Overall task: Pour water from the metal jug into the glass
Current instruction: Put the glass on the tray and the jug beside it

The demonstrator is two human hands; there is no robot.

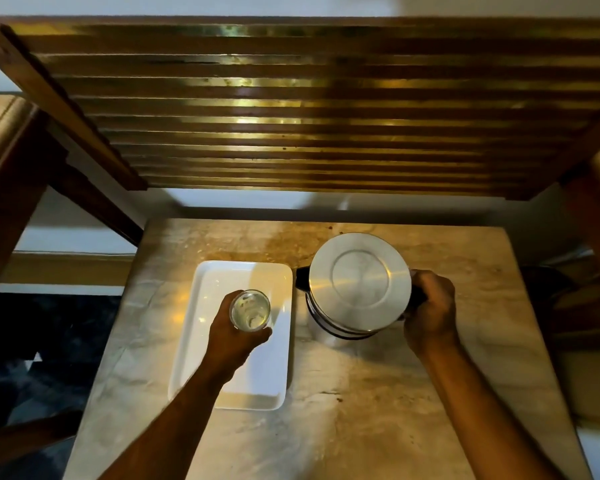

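Note:
A clear glass [250, 310] is over the white rectangular tray [205, 327], with my left hand [232, 336] wrapped around it from below and left. Whether it rests on the tray or is held above it I cannot tell. The metal jug [359, 284] stands upright on the marble table to the right of the tray, its round lid facing the camera and its dark spout pointing left toward the tray. My right hand [432, 308] is closed around the jug's handle on its right side.
The marble tabletop [361, 410] extends toward me in front of the tray and jug. A slatted wooden panel [309, 109] rises behind the table. Dark floor lies off the table's left edge, and a wooden frame [18, 188] stands at far left.

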